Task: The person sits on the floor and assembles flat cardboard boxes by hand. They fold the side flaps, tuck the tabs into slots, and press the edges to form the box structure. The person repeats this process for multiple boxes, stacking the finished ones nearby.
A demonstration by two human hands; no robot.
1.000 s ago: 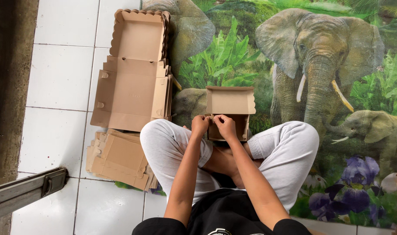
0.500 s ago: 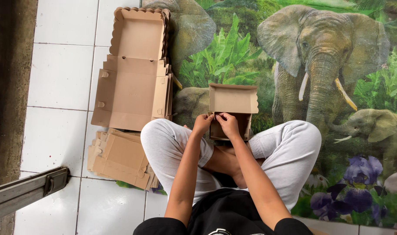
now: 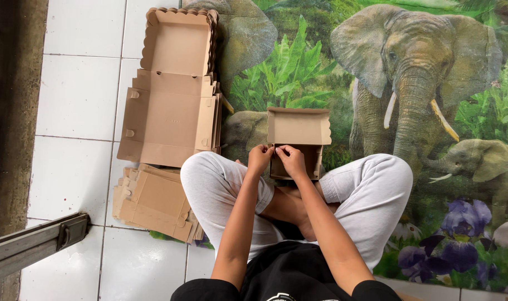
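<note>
My fingers hide the box (image 3: 298, 139) front edge, where my left hand (image 3: 260, 159) and right hand (image 3: 290, 160) both pinch it, lid up.

I have both forearms stretched forward from my trunk and converging, so my hands meet ahead of me between my knees. My left hand (image 3: 259, 158) is curled, fingers bent down and pinching — knuckles up. My right hand (image 3: 291, 160) sits just beside it, nearly touching, fingers likewise folded in a pinch (the fingertips themselves are hidden). Legs crossed beneath my elbows.
</note>
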